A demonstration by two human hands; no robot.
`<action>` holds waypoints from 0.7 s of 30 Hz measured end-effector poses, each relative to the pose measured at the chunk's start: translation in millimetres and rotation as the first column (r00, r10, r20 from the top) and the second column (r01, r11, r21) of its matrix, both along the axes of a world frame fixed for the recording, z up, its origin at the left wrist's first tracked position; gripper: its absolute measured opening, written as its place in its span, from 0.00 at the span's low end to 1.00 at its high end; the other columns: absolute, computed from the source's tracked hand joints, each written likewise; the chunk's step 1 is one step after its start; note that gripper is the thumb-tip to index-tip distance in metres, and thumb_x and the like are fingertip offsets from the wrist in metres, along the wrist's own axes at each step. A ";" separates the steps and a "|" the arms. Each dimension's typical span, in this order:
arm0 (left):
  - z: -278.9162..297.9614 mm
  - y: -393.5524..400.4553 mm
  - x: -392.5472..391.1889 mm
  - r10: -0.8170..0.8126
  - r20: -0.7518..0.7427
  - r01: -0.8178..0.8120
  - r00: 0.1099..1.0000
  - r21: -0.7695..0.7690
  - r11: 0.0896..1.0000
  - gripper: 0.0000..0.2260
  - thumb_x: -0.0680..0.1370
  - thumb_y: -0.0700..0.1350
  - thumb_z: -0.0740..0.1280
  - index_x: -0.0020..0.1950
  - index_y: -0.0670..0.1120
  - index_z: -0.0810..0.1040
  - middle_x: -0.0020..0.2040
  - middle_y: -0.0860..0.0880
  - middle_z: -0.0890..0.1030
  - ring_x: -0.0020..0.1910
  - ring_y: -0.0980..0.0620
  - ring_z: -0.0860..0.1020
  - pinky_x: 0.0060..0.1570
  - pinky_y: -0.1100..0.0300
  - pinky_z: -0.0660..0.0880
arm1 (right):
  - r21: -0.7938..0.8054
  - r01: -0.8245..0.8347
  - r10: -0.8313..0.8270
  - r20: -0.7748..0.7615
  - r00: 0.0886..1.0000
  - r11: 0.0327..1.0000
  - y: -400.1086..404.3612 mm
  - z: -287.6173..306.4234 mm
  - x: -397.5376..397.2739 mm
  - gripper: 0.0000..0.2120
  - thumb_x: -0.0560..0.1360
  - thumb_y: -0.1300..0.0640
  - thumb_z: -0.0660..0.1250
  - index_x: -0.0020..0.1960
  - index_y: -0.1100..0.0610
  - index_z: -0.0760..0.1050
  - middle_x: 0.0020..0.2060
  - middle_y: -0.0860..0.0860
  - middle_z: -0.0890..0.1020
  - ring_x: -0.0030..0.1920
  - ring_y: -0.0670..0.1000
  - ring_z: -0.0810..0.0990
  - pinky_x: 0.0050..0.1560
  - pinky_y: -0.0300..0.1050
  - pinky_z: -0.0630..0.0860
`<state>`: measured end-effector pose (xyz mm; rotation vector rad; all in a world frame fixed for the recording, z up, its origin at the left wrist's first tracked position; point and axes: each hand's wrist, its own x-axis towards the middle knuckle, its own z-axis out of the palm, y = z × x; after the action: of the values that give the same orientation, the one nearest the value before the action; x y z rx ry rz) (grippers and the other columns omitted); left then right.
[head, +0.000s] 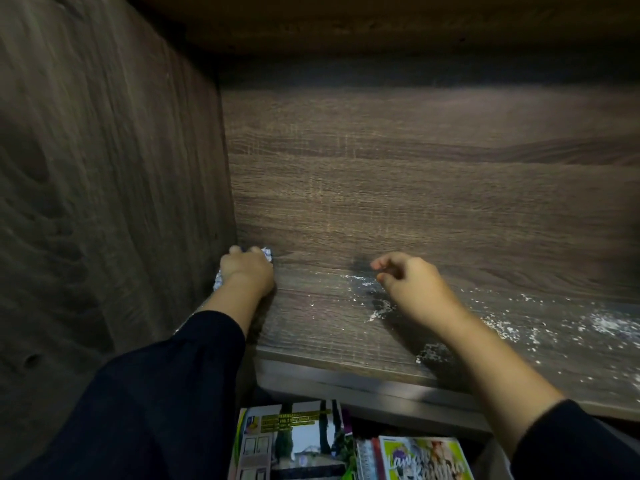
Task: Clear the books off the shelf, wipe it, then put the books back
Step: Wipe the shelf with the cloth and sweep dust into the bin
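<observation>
Head view, setting: we're looking down into a dark wood-grain shelf compartment, its bare board stretching away to the back panel, and the side wall is rising on the left.
Shelf surface: white powdery dust is lying scattered over the front right part of the board, thinning out toward the middle.
Left hand: the left hand is reaching into the left corner where the board is meeting the side wall, its fingers curling round a crumpled pale cloth, which is poking out past the knuckles and again beside the wrist; it is pressing down on the board.
Right hand: the right hand is hovering just above the board near the middle, fingers loosely bent, holding nothing, right at the inner edge of the dust patch.
Sleeves: a dark sleeve is covering each forearm short of the wrist.
Books: the books are lying off the shelf, below its front edge, colourful covers facing up, two side by side and partly overlapping.
</observation>
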<state>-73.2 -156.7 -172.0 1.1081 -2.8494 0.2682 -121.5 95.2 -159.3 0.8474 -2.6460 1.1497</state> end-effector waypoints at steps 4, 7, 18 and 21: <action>9.2 1.4 14.2 -0.048 0.112 0.046 0.993 0.025 0.999 0.24 0.81 0.46 0.56 0.77 0.47 0.57 0.73 0.49 0.64 0.69 0.41 0.63 0.63 0.48 0.72 | 0.009 -0.016 0.016 -0.005 1.000 1.000 -1.6 1.7 6.5 0.10 0.76 0.59 0.65 0.55 0.50 0.79 0.45 0.46 0.79 0.50 0.48 0.77 0.57 0.41 0.73; 6.7 1.4 31.3 -0.070 0.120 0.065 0.990 0.045 0.997 0.24 0.80 0.45 0.58 0.76 0.46 0.58 0.72 0.47 0.65 0.68 0.41 0.65 0.64 0.49 0.70 | 0.012 -0.020 0.020 -0.003 1.000 1.000 2.0 5.0 11.6 0.10 0.76 0.59 0.64 0.54 0.50 0.79 0.47 0.48 0.81 0.50 0.49 0.78 0.57 0.42 0.73; -15.7 30.9 88.4 0.028 -0.367 0.091 0.930 0.303 0.948 0.21 0.76 0.50 0.62 0.68 0.45 0.71 0.67 0.42 0.72 0.66 0.41 0.70 0.67 0.48 0.67 | 0.020 0.015 -0.014 -0.041 0.999 1.000 33.1 28.7 31.5 0.10 0.76 0.59 0.63 0.55 0.51 0.79 0.44 0.47 0.78 0.49 0.49 0.77 0.50 0.38 0.69; -11.4 72.2 71.1 0.141 -0.406 0.061 0.903 0.446 0.893 0.22 0.76 0.46 0.64 0.69 0.46 0.70 0.70 0.41 0.71 0.68 0.40 0.70 0.68 0.46 0.65 | -0.002 0.035 -0.035 -0.046 0.998 0.999 39.5 35.5 31.9 0.10 0.76 0.59 0.63 0.54 0.49 0.79 0.44 0.48 0.80 0.48 0.50 0.78 0.52 0.41 0.72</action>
<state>-2.1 -84.5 -183.3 1.1163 -2.5354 -0.6005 -89.7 134.8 -123.8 0.8137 -2.6128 1.1094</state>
